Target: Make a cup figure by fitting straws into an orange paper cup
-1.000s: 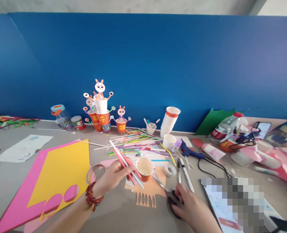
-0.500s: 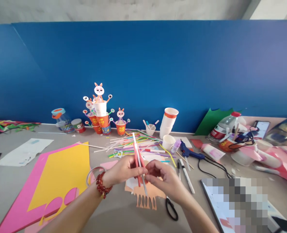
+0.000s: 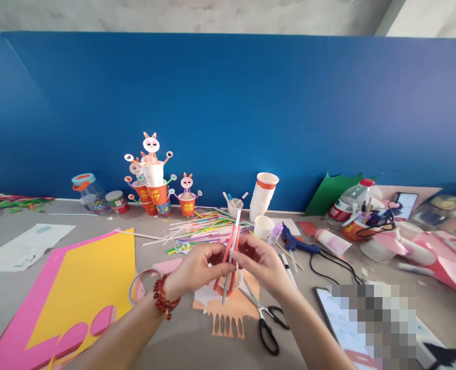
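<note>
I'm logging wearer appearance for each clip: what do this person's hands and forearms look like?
The left hand is gloveless, with a chunky reddish-brown beaded bracelet around its wrist, a small yellowish piece hanging from it. The right hand is gloveless too, with nothing on its wrist. No sleeves show on either forearm.

No word reads whole; well left of the white cup stack (image 3: 262,203), a stacked orange cup (image 3: 157,193) bears yellow lettering, apparently ending in "p", rest unclear; nearer the stack, same side, single orange cup (image 3: 187,206) with yellow character-like marks, unreadable; right of the stack, red bottle label (image 3: 339,211) with white print, too small to read.
</note>
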Demonstrator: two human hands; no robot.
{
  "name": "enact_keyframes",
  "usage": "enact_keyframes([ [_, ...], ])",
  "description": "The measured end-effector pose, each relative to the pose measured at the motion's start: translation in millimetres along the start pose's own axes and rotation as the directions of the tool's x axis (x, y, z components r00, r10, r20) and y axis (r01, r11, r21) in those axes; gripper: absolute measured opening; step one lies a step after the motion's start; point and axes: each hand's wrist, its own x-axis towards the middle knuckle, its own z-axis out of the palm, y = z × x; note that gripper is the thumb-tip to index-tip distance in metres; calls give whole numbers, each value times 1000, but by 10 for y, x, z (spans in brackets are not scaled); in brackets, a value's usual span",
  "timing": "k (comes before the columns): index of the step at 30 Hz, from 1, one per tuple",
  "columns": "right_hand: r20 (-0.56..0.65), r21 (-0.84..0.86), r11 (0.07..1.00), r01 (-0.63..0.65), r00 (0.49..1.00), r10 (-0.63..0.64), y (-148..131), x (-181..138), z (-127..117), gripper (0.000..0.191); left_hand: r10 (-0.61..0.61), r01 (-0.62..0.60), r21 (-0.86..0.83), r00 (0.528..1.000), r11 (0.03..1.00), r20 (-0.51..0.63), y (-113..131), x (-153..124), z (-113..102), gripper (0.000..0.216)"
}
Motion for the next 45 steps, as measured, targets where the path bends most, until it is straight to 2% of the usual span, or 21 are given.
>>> enact_keyframes([
  [3, 26, 3, 1000, -1, 1000, 0, -39, 62, -26, 17, 31, -28, 62, 998, 998, -57, 29, -6, 6, 29],
  [7, 67, 63, 998, -18, 998, 14, -96, 96, -87, 23, 43, -42, 20, 998, 999, -38, 30, 0, -33, 34],
  [10, 51, 146, 989, -33, 998, 26, -126, 119, -131, 26, 90, -88, 25, 991, 996, -98, 0, 18, -97, 41],
  [13, 16, 165, 986, -32, 999, 30, -118, 148, -168, 24, 109, -94, 98, 982, 991, -156, -25, 32, -146, 38],
  [18, 6, 187, 982, 21, 1000, -22, -59, 185, -209, 16, 179, -151, 310, 982, 939, -62, -1, 16, -201, 28],
  [19, 12, 181, 983, 25, 1000, -28, -43, 190, -217, 16, 190, -169, 369, 982, 914, -21, -13, 11, -220, 33],
  [20, 22, 164, 986, 25, 999, -29, -27, 195, -225, 16, 193, -189, 427, 981, 884, 36, -41, 10, -242, 47],
  [23, 58, 19, 1000, 4, 998, -5, 10, 208, -249, 18, 141, -256, 560, 960, 788, 241, -243, 38, -289, 115],
  [26, 121, -254, 967, 9, 992, 22, -1, 216, -258, 14, 109, -273, 588, 948, 762, 298, -532, 113, -263, 134],
  [28, 161, -410, 912, 33, 986, 37, -35, 214, -254, 11, 97, -265, 578, 948, 772, 305, -665, 163, -219, 131],
  [31, 183, -507, 860, 64, 983, 34, -100, 194, -245, 12, 98, -247, 574, 956, 780, 277, -674, 191, -183, 117],
  [33, 198, -513, 853, 91, 980, 15, -142, 172, -244, 14, 163, -306, 571, 944, 761, 288, -572, 172, -194, 111],
  [36, 194, -512, 847, 140, 980, -45, -191, 132, -243, 16, 299, -436, 569, 898, 697, 322, -378, 115, -232, 102],
  [38, 176, -507, 844, 176, 979, -98, -209, 106, -238, 15, 350, -476, 573, 879, 667, 323, -279, 78, -249, 102],
  [41, 170, -502, 838, 215, 974, -148, -222, 74, -226, 14, 377, -492, 585, 870, 645, 317, -210, 41, -259, 107],
  [45, 183, -513, 825, 236, 969, -163, -249, 47, -203, 11, 356, -475, 601, 880, 643, 316, -206, 17, -272, 111],
])
